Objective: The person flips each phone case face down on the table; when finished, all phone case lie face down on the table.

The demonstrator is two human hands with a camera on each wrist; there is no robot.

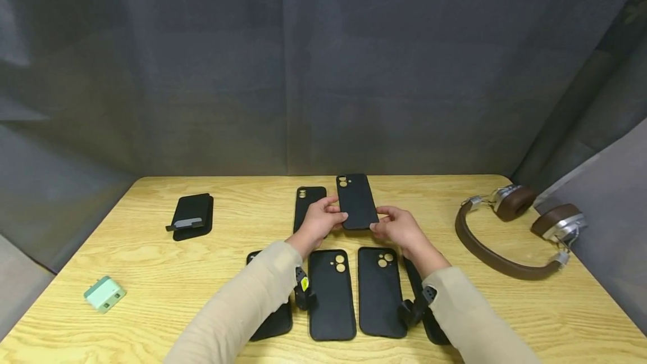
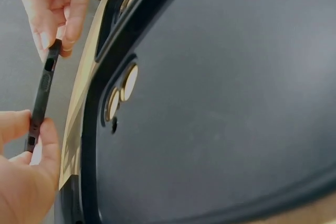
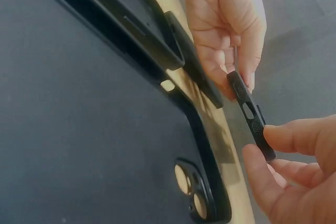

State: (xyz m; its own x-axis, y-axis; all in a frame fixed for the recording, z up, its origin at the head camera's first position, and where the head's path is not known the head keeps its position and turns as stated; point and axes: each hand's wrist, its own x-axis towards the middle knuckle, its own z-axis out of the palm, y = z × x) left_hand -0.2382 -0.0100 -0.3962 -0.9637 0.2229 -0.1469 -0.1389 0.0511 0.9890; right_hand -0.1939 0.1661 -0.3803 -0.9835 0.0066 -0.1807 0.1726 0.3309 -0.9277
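Observation:
Both hands hold one black phone case (image 1: pixel 357 202) just above the table (image 1: pixel 151 274), camera holes pointing away from me. My left hand (image 1: pixel 337 215) pinches its near left corner and my right hand (image 1: pixel 379 227) pinches its near right corner. The left wrist view shows the case (image 2: pixel 42 95) edge-on between my left hand (image 2: pixel 31 145) below and my right hand (image 2: pixel 55 45) above. In the right wrist view the same case (image 3: pixel 251 119) is pinched by my right hand (image 3: pixel 265 148) and left hand (image 3: pixel 233 80).
More black cases lie flat: one (image 1: pixel 307 201) behind my left hand, two (image 1: pixel 331 294) (image 1: pixel 380 291) between my forearms, and two partly under my sleeves (image 1: pixel 273 322) (image 1: pixel 432 319). A black folded holder (image 1: pixel 192 217) and a green charger (image 1: pixel 104 293) lie left; brown headphones (image 1: pixel 505 240) lie right.

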